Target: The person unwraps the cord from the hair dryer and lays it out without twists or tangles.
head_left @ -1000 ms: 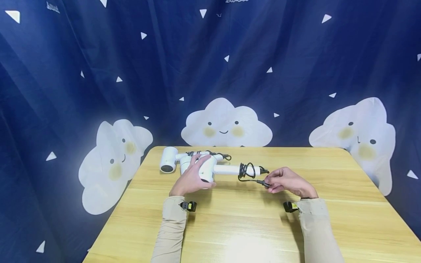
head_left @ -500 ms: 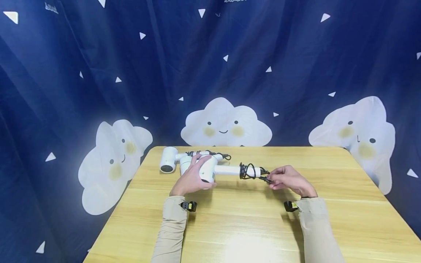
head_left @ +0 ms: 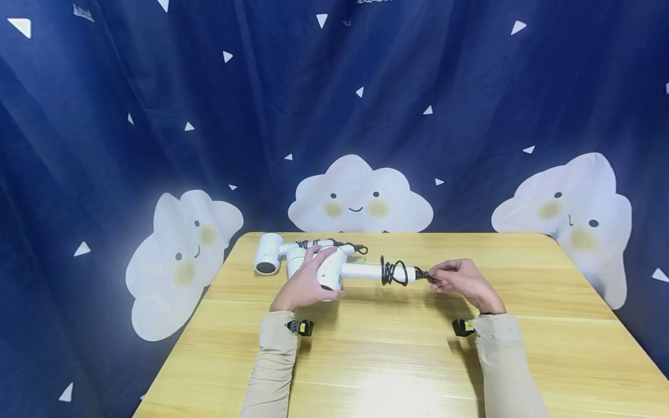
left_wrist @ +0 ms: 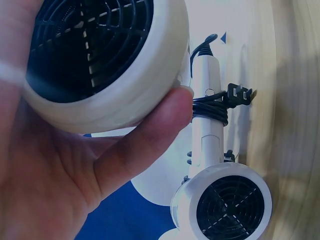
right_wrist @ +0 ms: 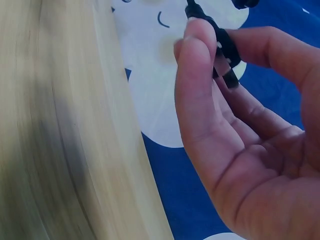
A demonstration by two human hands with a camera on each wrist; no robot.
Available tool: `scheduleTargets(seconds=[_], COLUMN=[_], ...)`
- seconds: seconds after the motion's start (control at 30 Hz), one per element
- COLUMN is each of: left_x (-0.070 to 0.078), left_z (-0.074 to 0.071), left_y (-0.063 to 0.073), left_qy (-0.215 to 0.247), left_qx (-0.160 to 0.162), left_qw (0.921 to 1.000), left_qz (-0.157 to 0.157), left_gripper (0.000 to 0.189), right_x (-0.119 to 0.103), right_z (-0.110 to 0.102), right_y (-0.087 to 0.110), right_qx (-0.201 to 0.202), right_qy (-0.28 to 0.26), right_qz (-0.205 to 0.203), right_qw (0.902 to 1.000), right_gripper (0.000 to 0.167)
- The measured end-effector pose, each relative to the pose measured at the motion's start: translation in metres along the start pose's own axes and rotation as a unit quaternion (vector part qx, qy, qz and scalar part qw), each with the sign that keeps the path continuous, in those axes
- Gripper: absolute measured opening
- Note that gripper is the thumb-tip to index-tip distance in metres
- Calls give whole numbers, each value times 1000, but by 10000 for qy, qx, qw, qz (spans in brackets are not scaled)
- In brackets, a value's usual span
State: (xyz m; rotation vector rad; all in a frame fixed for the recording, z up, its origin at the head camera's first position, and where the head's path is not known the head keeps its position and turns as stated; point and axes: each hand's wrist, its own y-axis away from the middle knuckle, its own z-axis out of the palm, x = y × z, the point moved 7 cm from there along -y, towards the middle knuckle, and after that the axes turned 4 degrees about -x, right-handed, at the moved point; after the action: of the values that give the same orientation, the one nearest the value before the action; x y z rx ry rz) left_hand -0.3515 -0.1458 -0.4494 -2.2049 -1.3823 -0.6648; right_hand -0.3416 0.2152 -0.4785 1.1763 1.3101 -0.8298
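Observation:
My left hand [head_left: 303, 284] grips the head of a white hair dryer [head_left: 362, 271] with thumb and fingers around it. Its round black grille [left_wrist: 95, 50] faces the left wrist camera. The handle points right, with a black cord [head_left: 393, 273] wound around it in several loops. Beyond the handle's end, my right hand [head_left: 464, 283] pinches the cord's black plug [right_wrist: 229, 52] between thumb and fingers, its prongs showing in the right wrist view. Behind the left hand lies a second white hair dryer [head_left: 269, 253], with its own cord [left_wrist: 210, 111] wound on the handle and its plug [left_wrist: 238, 95] sticking out.
Everything is on a light wooden table [head_left: 418, 348]. A blue curtain [head_left: 324, 87] with cloud prints hangs behind its far edge. Another white handle end [head_left: 347, 249] with a cord loop shows behind the held dryer; which dryer it belongs to I cannot tell.
My right hand has drawn the plug up and slightly right, bringing the loose cord end in line with the handle's end. The left hand keeps its grip on the dryer.

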Motion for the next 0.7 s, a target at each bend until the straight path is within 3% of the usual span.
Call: scheduleTargets(seconds=[0.27,0.7], left_x=[0,1], left_z=[0,1], left_y=[-1,0], left_qy=[17,-47], left_qx=[-6,-30], left_qw=[10000,10000], left_qz=[68,75], left_gripper=[107,107], right_x=[-10,-22], right_z=[-5,-9], right_y=[0,3], right_qx=[691,1379], right_qy=[-306,-440], right_qz=[-459,-1036], right_qw=[9961,9840], right_gripper=[42,31])
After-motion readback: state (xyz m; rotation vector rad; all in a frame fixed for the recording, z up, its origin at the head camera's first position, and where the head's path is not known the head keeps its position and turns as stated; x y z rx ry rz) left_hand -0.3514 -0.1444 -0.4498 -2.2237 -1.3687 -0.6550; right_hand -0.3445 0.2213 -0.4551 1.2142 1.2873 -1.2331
